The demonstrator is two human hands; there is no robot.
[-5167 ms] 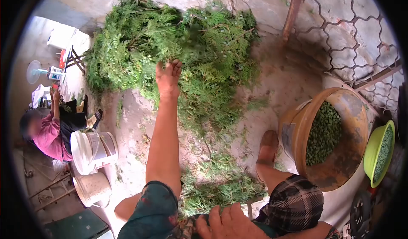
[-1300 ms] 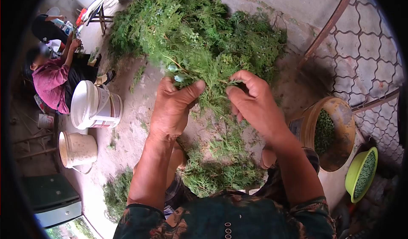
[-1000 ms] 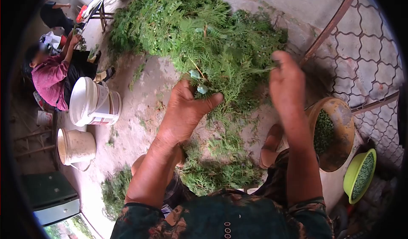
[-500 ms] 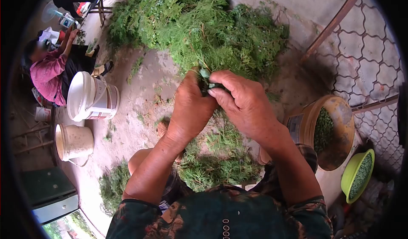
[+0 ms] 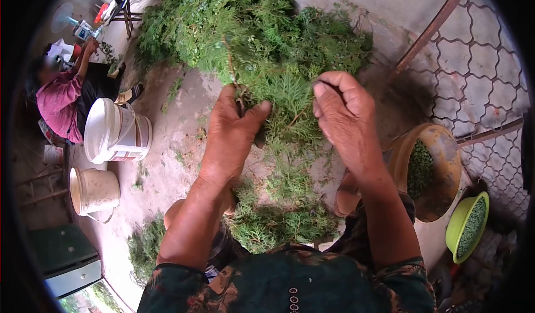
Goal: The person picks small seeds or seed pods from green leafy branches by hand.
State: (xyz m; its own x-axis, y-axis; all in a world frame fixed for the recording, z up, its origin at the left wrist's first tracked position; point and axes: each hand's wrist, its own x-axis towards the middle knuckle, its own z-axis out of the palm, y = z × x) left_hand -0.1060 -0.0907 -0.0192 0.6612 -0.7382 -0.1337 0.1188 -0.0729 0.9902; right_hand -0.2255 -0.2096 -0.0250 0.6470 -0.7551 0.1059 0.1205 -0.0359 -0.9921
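Observation:
My left hand [image 5: 229,132] is closed on the stem of a leafy green branch [image 5: 233,62], thumb and fingers wrapped round it. To its right, my right hand [image 5: 348,112] is raised with the fingertips pinched together; whatever they hold, if anything, is too small to make out. Beyond both hands lies a large heap of green conifer sprigs [image 5: 223,12] dotted with small pale berries. More cut sprigs [image 5: 284,218] lie on the floor between my legs.
Right of me stand a tan bucket [image 5: 397,154] with green berries inside and a yellow-green basin [image 5: 458,224] of berries. At left are a lidded white bucket [image 5: 103,129], a beige bucket [image 5: 99,191] and a seated person [image 5: 58,101]. Wire mesh [image 5: 473,62] is at the right.
My hands have moved apart: the right one has gone right, off the branch, while the left one has shifted left with the branch. The view has shifted slightly.

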